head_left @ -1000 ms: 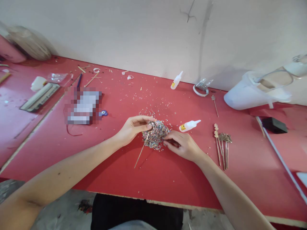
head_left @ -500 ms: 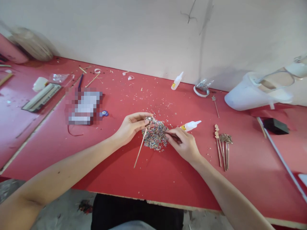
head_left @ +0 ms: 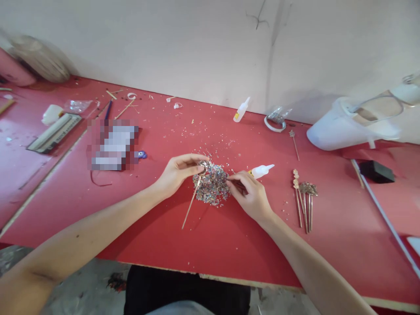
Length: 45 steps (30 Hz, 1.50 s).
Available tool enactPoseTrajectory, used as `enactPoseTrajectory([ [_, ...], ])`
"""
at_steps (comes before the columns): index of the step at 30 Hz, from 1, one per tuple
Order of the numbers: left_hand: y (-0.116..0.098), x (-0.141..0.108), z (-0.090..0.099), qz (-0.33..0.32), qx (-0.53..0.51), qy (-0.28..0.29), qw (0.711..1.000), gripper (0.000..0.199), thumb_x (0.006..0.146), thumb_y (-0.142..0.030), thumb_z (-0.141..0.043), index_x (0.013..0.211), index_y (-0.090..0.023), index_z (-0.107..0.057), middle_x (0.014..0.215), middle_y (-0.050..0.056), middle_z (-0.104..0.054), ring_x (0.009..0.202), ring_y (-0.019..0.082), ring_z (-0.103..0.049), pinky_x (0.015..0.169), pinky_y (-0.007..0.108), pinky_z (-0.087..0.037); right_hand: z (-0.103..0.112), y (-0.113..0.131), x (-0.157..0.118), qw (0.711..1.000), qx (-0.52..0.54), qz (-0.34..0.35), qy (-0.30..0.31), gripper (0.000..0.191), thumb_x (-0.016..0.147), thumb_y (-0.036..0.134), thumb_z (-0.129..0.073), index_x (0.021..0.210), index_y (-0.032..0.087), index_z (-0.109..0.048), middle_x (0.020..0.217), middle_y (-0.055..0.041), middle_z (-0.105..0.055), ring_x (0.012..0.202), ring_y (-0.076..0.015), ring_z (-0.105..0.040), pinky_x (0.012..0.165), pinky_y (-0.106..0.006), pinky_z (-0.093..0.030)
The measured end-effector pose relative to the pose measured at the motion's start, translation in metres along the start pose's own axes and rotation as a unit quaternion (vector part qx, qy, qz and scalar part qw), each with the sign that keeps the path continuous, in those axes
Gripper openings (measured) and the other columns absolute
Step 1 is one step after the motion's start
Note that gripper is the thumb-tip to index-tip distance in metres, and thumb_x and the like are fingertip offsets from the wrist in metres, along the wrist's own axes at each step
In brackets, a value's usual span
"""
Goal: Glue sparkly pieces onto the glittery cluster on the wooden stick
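My left hand [head_left: 177, 173] pinches the ornate metal head of a hair stick [head_left: 191, 205], whose thin gold shaft slants down toward the front edge. Directly beneath and beside it spreads a pile of small glittering rhinestones [head_left: 213, 188] on the red tabletop. On the pile's right side, my right hand [head_left: 251, 194] is closed around what look like dark slim tweezers [head_left: 242, 189], mostly covered by the fingers. Their tip is at the edge of the stones. Just behind that hand lies a white glue bottle [head_left: 261, 170].
More hair sticks [head_left: 306, 208] lie to the right, and a single one [head_left: 294, 144] farther back. A second glue bottle [head_left: 242, 109] and a white ring [head_left: 274, 124] are near the wall. A white jug [head_left: 337, 127] and black block [head_left: 377, 172] stand right; a blurred rectangle [head_left: 114, 146] lies left.
The whole view has shifted very slightly. Both hands keep their places over the stones, with the hair stick's head turned a little in my left fingers.
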<state>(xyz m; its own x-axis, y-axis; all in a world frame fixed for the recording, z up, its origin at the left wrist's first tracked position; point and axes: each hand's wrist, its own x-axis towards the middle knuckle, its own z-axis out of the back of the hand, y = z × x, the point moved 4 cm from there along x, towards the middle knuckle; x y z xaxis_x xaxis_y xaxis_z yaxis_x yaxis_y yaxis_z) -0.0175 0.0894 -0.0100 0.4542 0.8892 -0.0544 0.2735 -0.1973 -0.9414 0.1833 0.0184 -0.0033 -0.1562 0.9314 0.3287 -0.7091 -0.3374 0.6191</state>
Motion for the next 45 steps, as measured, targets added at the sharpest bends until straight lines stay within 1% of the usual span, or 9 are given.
enactPoseTrajectory([
  [1,0.000,0.003,0.004,-0.008,-0.010,-0.025,1.000,0.023,0.072,-0.021,-0.076,0.095,-0.020,-0.073,0.094,0.005,-0.070,0.086,0.015,-0.063,0.083,0.027,-0.050,-0.001,0.001,0.000,1.000,-0.005,0.007,0.002,0.007,0.091,0.025,-0.053,0.092,0.022,-0.059,0.085,-0.0055,-0.063,0.075,-0.0171,-0.059,0.068,-0.029,-0.049],
  [3,0.000,0.008,0.009,-0.013,-0.018,-0.048,0.999,0.022,0.073,-0.020,-0.075,0.095,-0.020,-0.073,0.094,0.004,-0.070,0.086,0.015,-0.063,0.084,0.027,-0.050,-0.004,0.004,-0.001,1.000,-0.013,0.021,0.013,0.007,0.091,0.024,-0.052,0.093,0.022,-0.058,0.087,-0.0060,-0.061,0.075,-0.0163,-0.059,0.066,-0.028,-0.049],
  [7,0.005,0.011,0.012,-0.007,-0.019,-0.044,0.999,0.023,0.074,-0.021,-0.074,0.097,-0.020,-0.072,0.088,0.003,-0.069,0.083,0.014,-0.064,0.083,0.029,-0.051,-0.014,0.011,-0.001,0.997,-0.040,0.051,0.052,0.009,0.092,0.022,-0.051,0.094,0.020,-0.059,0.090,-0.0064,-0.062,0.074,-0.0148,-0.059,0.061,-0.025,-0.047],
  [11,0.008,0.011,0.013,0.000,0.005,-0.047,0.999,0.026,0.075,-0.024,-0.073,0.100,-0.020,-0.071,0.089,0.004,-0.068,0.082,0.015,-0.063,0.077,0.029,-0.053,-0.020,0.016,-0.001,0.990,-0.086,0.081,0.073,0.011,0.092,0.021,-0.048,0.094,0.019,-0.059,0.091,-0.0067,-0.063,0.073,-0.0145,-0.061,0.061,-0.025,-0.048],
  [16,0.007,0.011,0.013,-0.005,0.033,-0.056,0.998,0.026,0.076,-0.025,-0.072,0.101,-0.020,-0.071,0.090,0.004,-0.068,0.081,0.013,-0.060,0.073,0.024,-0.052,-0.020,0.015,-0.001,0.989,-0.105,0.083,0.067,0.011,0.093,0.021,-0.048,0.095,0.019,-0.059,0.091,-0.0070,-0.064,0.075,-0.0153,-0.063,0.062,-0.025,-0.049],
  [25,0.008,0.011,0.013,-0.004,0.034,-0.046,0.998,0.027,0.076,-0.025,-0.072,0.102,-0.021,-0.071,0.091,0.004,-0.068,0.079,0.013,-0.061,0.072,0.025,-0.053,-0.017,0.016,-0.002,0.988,-0.109,0.091,0.068,0.013,0.093,0.023,-0.047,0.095,0.019,-0.060,0.088,-0.0068,-0.064,0.073,-0.0153,-0.063,0.058,-0.024,-0.048],
  [33,0.006,0.011,0.011,-0.003,0.034,-0.040,0.999,0.026,0.075,-0.025,-0.072,0.101,-0.020,-0.071,0.088,0.004,-0.068,0.079,0.013,-0.061,0.071,0.025,-0.053,-0.017,0.015,-0.002,0.986,-0.116,0.097,0.068,0.013,0.094,0.022,-0.047,0.095,0.019,-0.060,0.090,-0.0066,-0.065,0.076,-0.0155,-0.064,0.059,-0.024,-0.048],
  [38,0.006,0.011,0.010,-0.004,0.047,-0.043,0.998,0.027,0.076,-0.025,-0.071,0.102,-0.019,-0.071,0.089,0.005,-0.068,0.080,0.014,-0.060,0.071,0.026,-0.053,-0.018,0.015,-0.002,0.985,-0.116,0.103,0.072,0.014,0.094,0.021,-0.047,0.095,0.019,-0.060,0.091,-0.0065,-0.066,0.077,-0.0156,-0.064,0.064,-0.025,-0.049],
  [45,0.006,0.011,0.010,-0.003,0.048,-0.040,0.998,0.027,0.076,-0.026,-0.071,0.102,-0.019,-0.071,0.088,0.005,-0.068,0.079,0.015,-0.061,0.071,0.026,-0.053,-0.019,0.016,-0.002,0.987,-0.106,0.100,0.070,0.015,0.095,0.021,-0.046,0.094,0.020,-0.061,0.091,-0.0068,-0.066,0.076,-0.0158,-0.064,0.063,-0.026,-0.048],
])
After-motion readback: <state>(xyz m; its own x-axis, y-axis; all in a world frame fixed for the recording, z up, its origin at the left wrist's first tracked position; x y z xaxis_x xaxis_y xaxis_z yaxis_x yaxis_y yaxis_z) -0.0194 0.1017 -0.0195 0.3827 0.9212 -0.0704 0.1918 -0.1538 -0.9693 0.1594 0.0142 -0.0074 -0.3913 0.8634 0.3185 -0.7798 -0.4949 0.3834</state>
